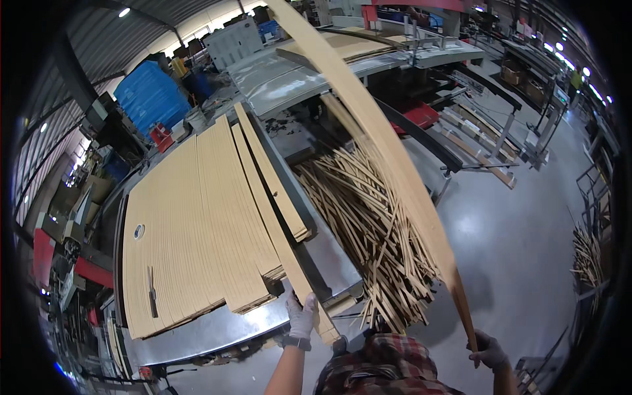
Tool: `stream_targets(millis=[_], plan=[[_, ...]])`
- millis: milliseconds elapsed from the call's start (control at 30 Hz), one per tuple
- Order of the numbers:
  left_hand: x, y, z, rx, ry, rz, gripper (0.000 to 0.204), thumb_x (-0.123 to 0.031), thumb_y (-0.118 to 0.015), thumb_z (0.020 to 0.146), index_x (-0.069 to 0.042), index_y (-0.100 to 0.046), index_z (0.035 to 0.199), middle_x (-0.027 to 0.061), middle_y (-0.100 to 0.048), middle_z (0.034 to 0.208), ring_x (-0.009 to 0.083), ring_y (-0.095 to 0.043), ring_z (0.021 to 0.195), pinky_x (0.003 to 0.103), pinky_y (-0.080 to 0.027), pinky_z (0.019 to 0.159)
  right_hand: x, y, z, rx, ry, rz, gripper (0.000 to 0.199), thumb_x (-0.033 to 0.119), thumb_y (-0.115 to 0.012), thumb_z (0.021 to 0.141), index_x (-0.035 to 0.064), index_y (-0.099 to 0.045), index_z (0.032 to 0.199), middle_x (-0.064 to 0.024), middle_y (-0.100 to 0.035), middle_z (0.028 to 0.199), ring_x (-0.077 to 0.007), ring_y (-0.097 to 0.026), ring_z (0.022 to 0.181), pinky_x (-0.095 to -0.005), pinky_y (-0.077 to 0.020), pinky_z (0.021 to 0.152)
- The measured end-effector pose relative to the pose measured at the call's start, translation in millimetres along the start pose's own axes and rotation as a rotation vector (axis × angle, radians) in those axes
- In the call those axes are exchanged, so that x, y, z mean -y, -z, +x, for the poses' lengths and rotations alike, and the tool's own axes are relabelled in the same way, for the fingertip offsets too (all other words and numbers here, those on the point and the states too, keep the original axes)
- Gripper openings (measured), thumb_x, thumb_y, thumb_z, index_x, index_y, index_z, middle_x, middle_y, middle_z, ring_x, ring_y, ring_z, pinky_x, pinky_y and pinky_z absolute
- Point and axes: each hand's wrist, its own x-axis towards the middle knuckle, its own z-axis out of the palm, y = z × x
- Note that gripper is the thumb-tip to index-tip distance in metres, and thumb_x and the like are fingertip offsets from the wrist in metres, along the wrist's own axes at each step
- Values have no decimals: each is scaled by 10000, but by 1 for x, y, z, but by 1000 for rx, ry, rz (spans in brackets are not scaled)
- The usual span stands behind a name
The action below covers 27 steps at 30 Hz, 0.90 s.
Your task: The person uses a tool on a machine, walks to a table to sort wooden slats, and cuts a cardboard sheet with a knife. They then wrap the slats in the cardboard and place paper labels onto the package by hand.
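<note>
- Around us spreads a workshop hall with a bare grey floor (526,243), and on our left stands a metal table (201,347) whose near rim shows past its load.
- On it we see a broad stack of pale boards (191,224), laid flat with long edges side by side, probably so that they stay straight and lift off singly.
- A roll of tape (139,231) and a slim dark-handled tool (153,296) lie on that stack, perhaps to be within our reach.
- Our gloved right hand (488,352) is curled around the near end of a long board (388,151); the piece slants up and away over the floor, its far end running past the top of view. Holding it by the end, out to the side, likely keeps it clear of the table.
- Our gloved left hand (301,316) touches a narrow board (271,207) near its end, thumb on top. Perhaps it steadies the piece; we cannot tell whether the fingers clasp underneath.
- Between table and long board sits a heap of thin strips (368,224), lying crosswise, which suggests they were dropped loosely rather than sorted.
</note>
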Motion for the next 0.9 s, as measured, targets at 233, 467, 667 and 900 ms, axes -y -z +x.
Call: stream_targets(millis=[233,467,667,900], plan=[[-7,3,0,19,40,46,659,-342,-678,812,1,-388,1295,171,-443,1161,291,-435,1096,378,-361,959,-20,1,206,-293,16,-537,411,149,-726,719,37,-511,1051,-98,-535,779,-192,-557,568,-331,-437,409],[10,20,3,8,-72,197,686,-418,-655,815,7,-396,1288,181,-466,1078,292,-453,1025,404,-374,900,53,-286,206,291,172,-517,572,426,-496,901,11,-435,1291,-201,-569,1175,-332,-542,1089,-331,-422,933],[-25,5,-5,47,-127,393,537,-327,-495,900,-4,-358,1307,261,-494,1097,404,-479,1000,461,-359,902,8,-359,201,114,199,-427,595,455,-438,922,56,-372,1359,-206,-558,1195,-321,-538,1113,-362,-411,950],[-44,3,-5,52,-106,495,558,-295,-458,905,24,-288,1329,306,-481,1156,456,-423,1075,495,-301,968,41,-298,103,237,-40,-1,480,319,-597,862,33,-535,1243,10,-580,952,-57,-518,817,-221,-429,698]])
